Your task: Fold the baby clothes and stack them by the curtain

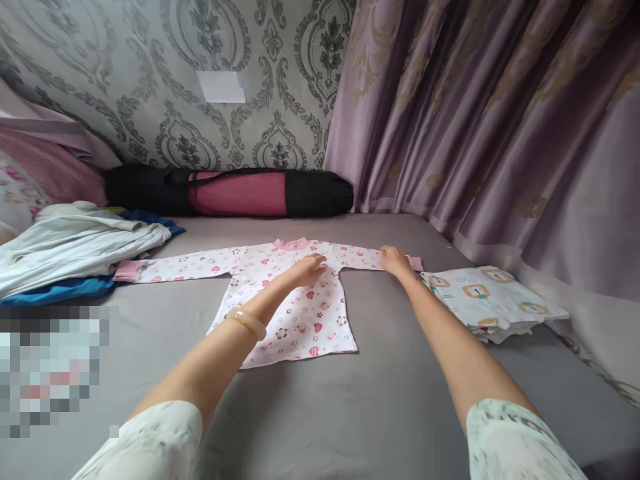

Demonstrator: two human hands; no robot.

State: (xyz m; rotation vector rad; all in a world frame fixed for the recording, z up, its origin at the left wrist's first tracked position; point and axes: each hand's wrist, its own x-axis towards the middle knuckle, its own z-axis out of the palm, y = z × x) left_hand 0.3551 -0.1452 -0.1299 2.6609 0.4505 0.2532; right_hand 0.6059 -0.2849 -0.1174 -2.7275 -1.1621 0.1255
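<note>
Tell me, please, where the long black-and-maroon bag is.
In the head view, the bag lies left of centre along the patterned wall, beyond the spread shirt.

One broad, flat bed point(390, 413) covered in plain grey cloth, bearing at dial centre one white fabric long-sleeved shirt point(300, 323) with pink-and-brown heart and flower print, pink collar and cuffs, spread flat, sleeves out toward 9 and 3 o'clock. At 12 to 11 o'clock, one long cylindrical black-and-maroon fabric bag point(237, 195), lying lengthwise. At 9 to 10 o'clock, one loose heap of pale and blue cloth point(75, 243); at 3 o'clock, one folded stack of white cloth with orange-brown print point(500, 297), near the cuff.
</note>
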